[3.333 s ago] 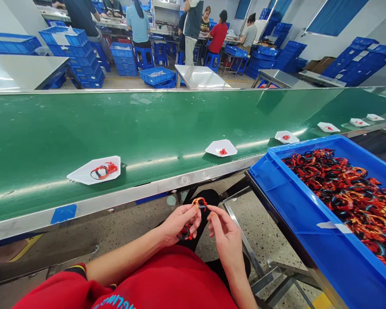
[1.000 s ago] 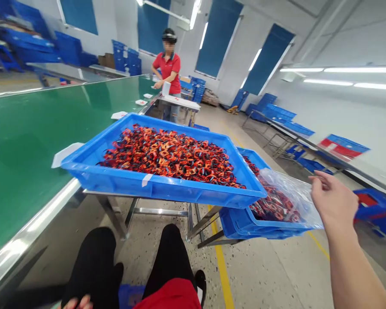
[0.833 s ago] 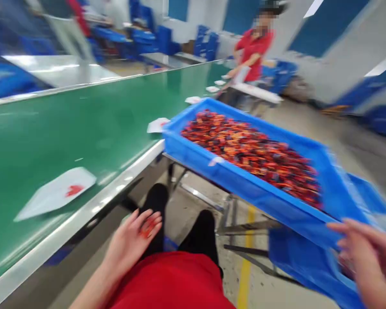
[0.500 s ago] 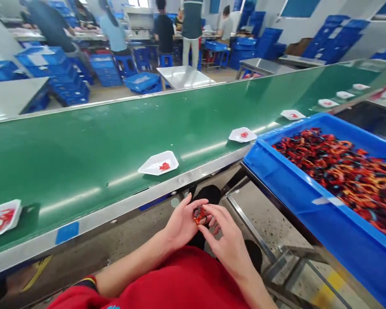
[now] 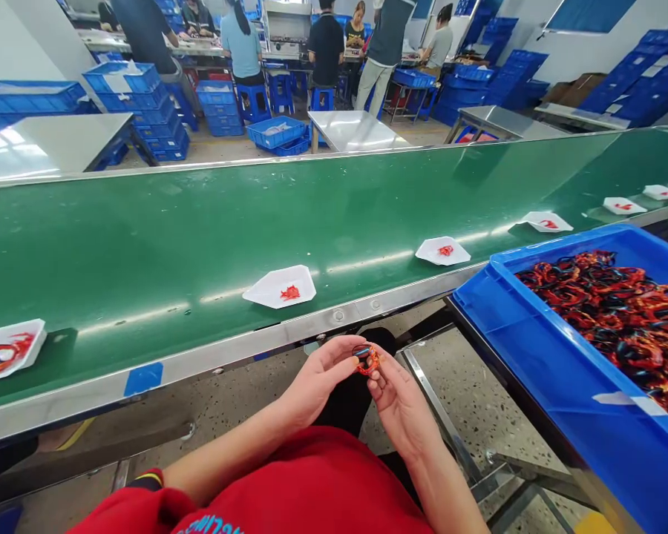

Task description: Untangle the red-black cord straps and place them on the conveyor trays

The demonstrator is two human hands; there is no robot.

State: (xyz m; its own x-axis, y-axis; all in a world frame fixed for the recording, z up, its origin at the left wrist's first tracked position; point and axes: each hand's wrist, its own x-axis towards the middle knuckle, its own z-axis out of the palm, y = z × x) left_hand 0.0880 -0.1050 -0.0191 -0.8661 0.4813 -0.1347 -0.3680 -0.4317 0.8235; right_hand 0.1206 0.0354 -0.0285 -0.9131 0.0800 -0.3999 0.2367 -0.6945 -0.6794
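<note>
The left hand (image 5: 318, 380) and the right hand (image 5: 404, 404) are close together in front of the red shirt (image 5: 295, 482), and both grasp gently one small orange and black loop (image 5: 367, 359). This loop sits between their fingertips, above the black trousers (image 5: 361, 393), and it rests on nothing else. For such fine handling, a light pinch seems best: only the fingertips should take the loop, so its thin strands do not bend or tangle. To the right of the hands stands a blue plastic crate (image 5: 534, 371), full of similar loops (image 5: 606, 319). Ahead of the hands runs a green conveyor belt (image 5: 145, 245), and white paper trays (image 5: 279, 288) with small red pieces lie on it. Farther ahead, beyond the belt, other people (image 5: 326, 52) work among stacked blue crates (image 5: 136, 104).
</note>
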